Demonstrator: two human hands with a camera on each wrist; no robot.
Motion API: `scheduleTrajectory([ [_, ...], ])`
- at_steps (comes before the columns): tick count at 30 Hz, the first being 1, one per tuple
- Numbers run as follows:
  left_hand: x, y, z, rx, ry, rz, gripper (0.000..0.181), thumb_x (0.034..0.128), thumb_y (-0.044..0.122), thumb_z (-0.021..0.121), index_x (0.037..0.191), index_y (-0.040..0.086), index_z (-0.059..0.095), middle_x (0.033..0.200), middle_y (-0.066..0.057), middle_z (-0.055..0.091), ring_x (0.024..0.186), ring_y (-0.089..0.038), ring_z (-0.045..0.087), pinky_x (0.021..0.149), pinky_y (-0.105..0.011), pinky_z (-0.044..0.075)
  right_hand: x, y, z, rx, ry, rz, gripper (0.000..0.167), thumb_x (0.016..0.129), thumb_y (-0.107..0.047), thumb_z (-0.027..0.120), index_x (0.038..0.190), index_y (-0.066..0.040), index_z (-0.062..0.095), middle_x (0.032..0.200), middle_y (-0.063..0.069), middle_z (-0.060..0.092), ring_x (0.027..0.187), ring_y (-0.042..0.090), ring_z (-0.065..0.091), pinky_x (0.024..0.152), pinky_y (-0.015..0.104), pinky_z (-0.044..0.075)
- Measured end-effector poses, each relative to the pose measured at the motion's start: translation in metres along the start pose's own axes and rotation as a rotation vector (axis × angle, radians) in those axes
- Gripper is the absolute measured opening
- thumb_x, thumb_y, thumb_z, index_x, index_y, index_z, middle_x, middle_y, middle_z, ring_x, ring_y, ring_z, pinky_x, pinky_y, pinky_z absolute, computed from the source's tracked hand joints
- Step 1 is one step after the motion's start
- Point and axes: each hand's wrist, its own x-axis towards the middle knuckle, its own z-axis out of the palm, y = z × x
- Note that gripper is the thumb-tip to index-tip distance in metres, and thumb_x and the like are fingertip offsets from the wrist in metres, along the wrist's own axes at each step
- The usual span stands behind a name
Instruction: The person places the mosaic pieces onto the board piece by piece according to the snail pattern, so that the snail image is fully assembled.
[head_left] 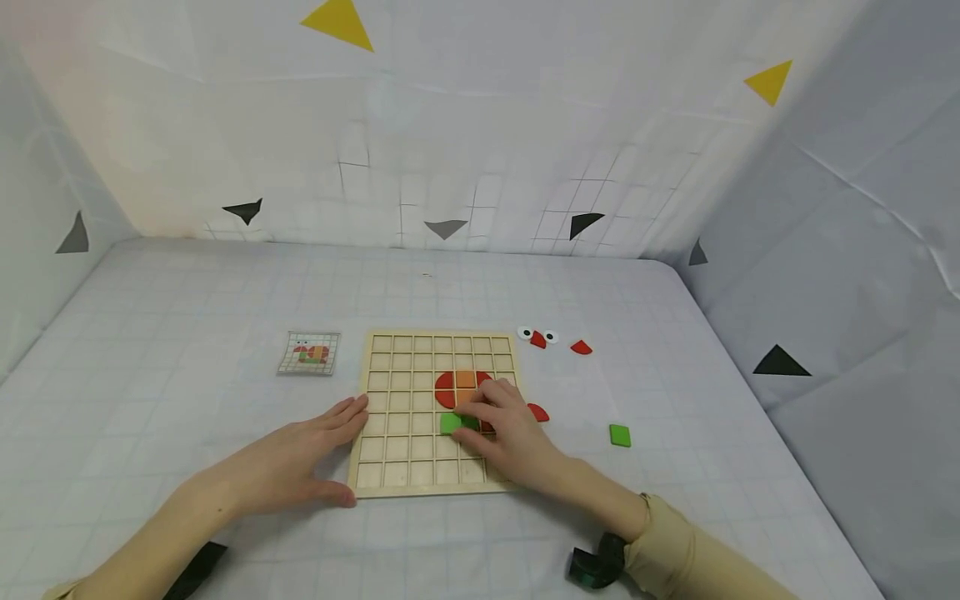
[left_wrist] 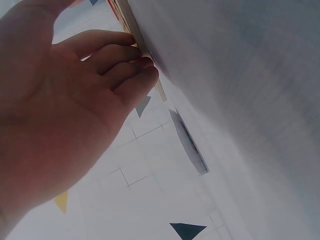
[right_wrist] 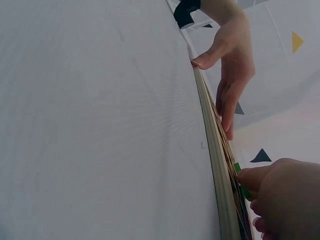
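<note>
Left hand (head_left: 296, 467): grip loose, fingers extended, thumb spread, touching left edge of grid board (head_left: 422, 472); holds nothing. Right hand (head_left: 516, 435) over board's right half: grip nearly closed, thumb and fingertips pinching dark green tile (head_left: 469, 422), just beside light green tile (head_left: 450, 423) on board. Beyond these, orange squares (head_left: 465, 379) and red pieces (head_left: 445, 390) on board. Board flat on table (head_left: 225, 333). Right of board: eye pieces (head_left: 551, 337), red wedge (head_left: 581, 348), loose green square (head_left: 619, 435). Left of board: picture card (head_left: 309, 353).
</note>
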Motion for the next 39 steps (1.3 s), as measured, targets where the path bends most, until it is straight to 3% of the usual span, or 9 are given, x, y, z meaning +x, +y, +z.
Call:
scheduleTrajectory([
  [7, 0.0, 0.0, 0.001, 0.015, 0.007, -0.002, 0.102, 0.0778, 0.052, 0.079, 0.154, 0.001, 0.035, 0.165, -0.012, 0.024, 0.151, -0.035, 0.024, 0.115, -0.056, 0.034, 0.004, -0.005, 0.004, -0.036, -0.012, 0.008, 0.02, 0.089, -0.023, 0.077, 0.106, -0.012, 0.077, 0.096, -0.004, 0.056, 0.094, 0.01, 0.045, 0.086, 0.03, 0.041],
  [18, 0.0, 0.0, 0.0, 0.018, 0.01, -0.003, 0.102, 0.0771, 0.052, 0.079, 0.153, 0.0, 0.035, 0.164, -0.013, 0.025, 0.151, -0.035, 0.025, 0.114, -0.056, 0.035, 0.006, -0.007, 0.007, -0.033, 0.002, 0.024, 0.019, 0.089, -0.018, 0.075, 0.107, -0.012, 0.077, 0.096, -0.003, 0.058, 0.093, 0.011, 0.045, 0.085, 0.029, 0.041],
  [23, 0.0, -0.001, 0.002, 0.026, 0.01, 0.009, 0.102, 0.0779, 0.054, 0.077, 0.153, 0.0, 0.035, 0.164, -0.014, 0.024, 0.15, -0.035, 0.025, 0.114, -0.055, 0.035, 0.0, -0.001, 0.0, -0.023, 0.051, 0.019, 0.02, 0.087, -0.015, 0.076, 0.107, -0.011, 0.077, 0.097, -0.003, 0.057, 0.093, 0.011, 0.045, 0.08, 0.027, 0.043],
  [27, 0.001, -0.002, 0.002, 0.024, 0.01, 0.007, 0.102, 0.0777, 0.054, 0.078, 0.154, 0.0, 0.035, 0.165, -0.013, 0.024, 0.151, -0.035, 0.025, 0.114, -0.055, 0.034, -0.011, 0.013, -0.011, -0.021, 0.12, 0.023, 0.02, 0.086, -0.01, 0.076, 0.106, -0.009, 0.076, 0.098, -0.002, 0.059, 0.094, 0.013, 0.046, 0.078, 0.027, 0.041],
  [30, 0.003, -0.001, 0.003, 0.027, 0.008, 0.006, 0.102, 0.0774, 0.054, 0.078, 0.154, 0.0, 0.035, 0.165, -0.013, 0.023, 0.151, -0.034, 0.024, 0.115, -0.054, 0.034, -0.025, 0.023, -0.023, -0.032, 0.15, 0.078, 0.018, 0.086, -0.007, 0.075, 0.104, -0.009, 0.076, 0.096, -0.001, 0.059, 0.092, 0.013, 0.046, 0.077, 0.025, 0.041],
  [35, 0.003, 0.0, 0.002, 0.027, 0.008, 0.003, 0.102, 0.0777, 0.053, 0.079, 0.153, 0.0, 0.036, 0.165, -0.013, 0.023, 0.151, -0.034, 0.024, 0.114, -0.055, 0.034, -0.054, 0.034, -0.044, -0.077, 0.137, 0.247, 0.016, 0.087, -0.009, 0.076, 0.102, -0.014, 0.076, 0.094, -0.006, 0.056, 0.097, 0.007, 0.046, 0.082, 0.02, 0.041],
  [39, 0.002, -0.001, 0.002, 0.025, 0.009, -0.005, 0.102, 0.0779, 0.053, 0.079, 0.154, 0.001, 0.035, 0.165, -0.012, 0.023, 0.151, -0.034, 0.024, 0.114, -0.055, 0.035, -0.071, 0.038, -0.054, -0.094, 0.121, 0.271, 0.017, 0.083, -0.009, 0.079, 0.099, -0.016, 0.075, 0.094, -0.009, 0.056, 0.097, 0.007, 0.047, 0.083, 0.018, 0.042],
])
